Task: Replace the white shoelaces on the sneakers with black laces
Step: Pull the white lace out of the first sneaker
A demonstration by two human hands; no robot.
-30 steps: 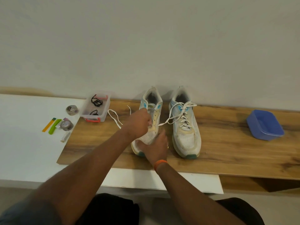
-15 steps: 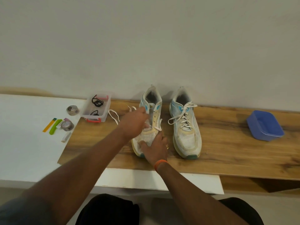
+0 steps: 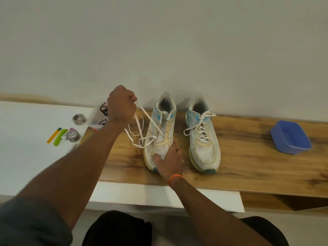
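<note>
Two white and blue sneakers stand side by side on the wooden board (image 3: 248,166). My left hand (image 3: 121,105) is raised up and left of the left sneaker (image 3: 161,132), fist shut on its white lace (image 3: 142,134), which runs taut from the lowest eyelets with loose ends trailing on the board. My right hand (image 3: 168,161) presses down on the toe of that sneaker. The right sneaker (image 3: 203,139) is still laced in white. Black laces (image 3: 103,110) lie in a small clear box (image 3: 94,119), partly hidden behind my left hand.
A blue plastic tub (image 3: 291,137) sits at the right on the board. On the white table (image 3: 26,139) at the left lie tape rolls (image 3: 79,119), an orange and a green stick (image 3: 56,136). The wall rises right behind the shoes.
My left hand has lifted up and to the left from the shoe's tongue, drawing the white lace out of the upper eyelets. My right hand has stayed on the toe.
</note>
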